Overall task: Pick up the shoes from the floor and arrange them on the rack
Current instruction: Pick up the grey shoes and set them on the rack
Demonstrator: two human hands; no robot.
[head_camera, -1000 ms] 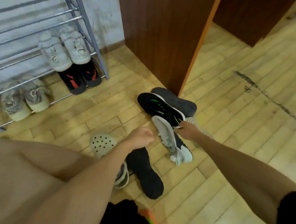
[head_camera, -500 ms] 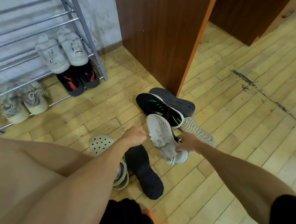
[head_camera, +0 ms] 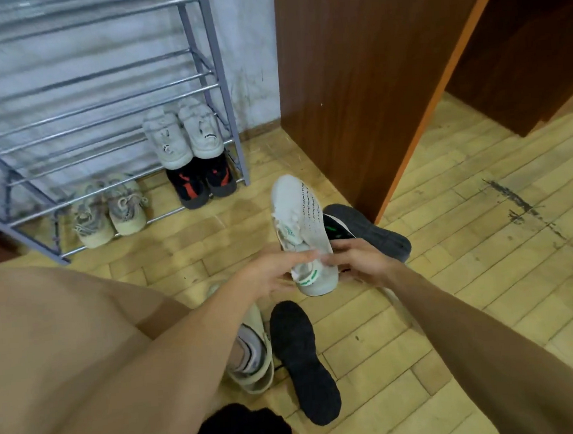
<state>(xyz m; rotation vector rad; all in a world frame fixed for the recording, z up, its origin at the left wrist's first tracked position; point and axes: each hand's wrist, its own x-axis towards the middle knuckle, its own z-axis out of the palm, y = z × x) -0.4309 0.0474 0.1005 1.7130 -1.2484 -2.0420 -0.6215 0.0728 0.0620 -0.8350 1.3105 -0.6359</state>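
Note:
A white sneaker with green heel marks (head_camera: 301, 226) is lifted off the floor, toe pointing away from me. My right hand (head_camera: 361, 262) grips its heel from the right. My left hand (head_camera: 275, 273) is at the heel's left side, fingers spread and touching it. Behind it lie a black sneaker with green marks (head_camera: 336, 228) and a dark grey shoe sole-up (head_camera: 378, 234). A black shoe sole-up (head_camera: 303, 361) and a beige clog (head_camera: 254, 354) lie near my leg. The metal rack (head_camera: 225, 85) stands at the back left.
The rack's lowest shelves hold a white pair (head_camera: 184, 135), a black-and-red pair (head_camera: 203, 182) and a grey-beige pair (head_camera: 110, 212). A brown wooden cabinet (head_camera: 363, 76) stands right of the rack. The floor is pale wooden parquet (head_camera: 485, 270).
My right hand has turned the white sneaker upright and raised it off the floor. My left hand has moved in to its heel. The view has shifted toward the rack.

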